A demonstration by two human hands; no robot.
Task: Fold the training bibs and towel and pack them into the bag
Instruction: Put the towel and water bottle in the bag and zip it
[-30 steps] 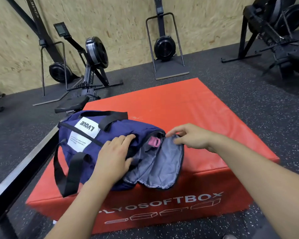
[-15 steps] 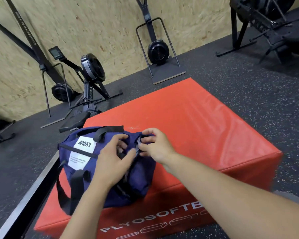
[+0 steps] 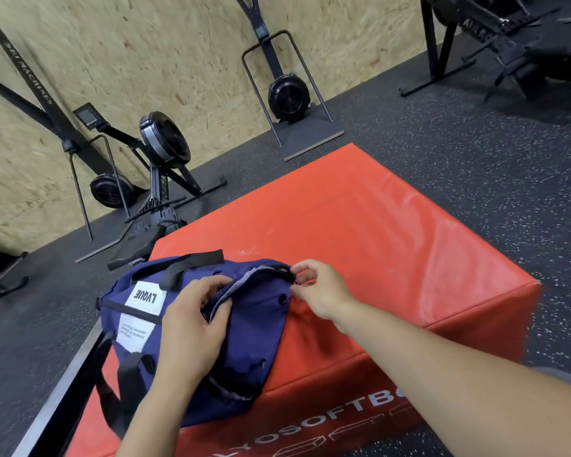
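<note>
Two hands work at one navy duffel bag (image 3: 244, 331), which lies on the near left part of a large red soft plyo box (image 3: 360, 232) standing on the speckled black gym floor (image 3: 442, 133); rowing machines (image 3: 159, 150) stand along the chipboard wall (image 3: 162, 44) behind. No bibs and no towel show anywhere in view, so they are judged to be already inside the bag, though its contents cannot be seen; the folding and packing look done and what remains is closing the top. The bag's opening is nearly shut, with only a strip of grey lining (image 3: 241, 282) showing along the zip line (image 3: 271, 270). The left hand (image 3: 192, 328) lies over the bag's middle with its fingers curled onto the fabric at the near end of the opening, holding that edge steady. The right hand (image 3: 320, 288) pinches thumb and forefinger together at the far end of the zip, seemingly on the pull, which is too small to make out. Compared with a second ago, the grey-lined flap that then hung wide open, with something pink showing in the mouth, is now drawn over, and the right hand has moved from the flap's edge to the bag's far end.
</note>
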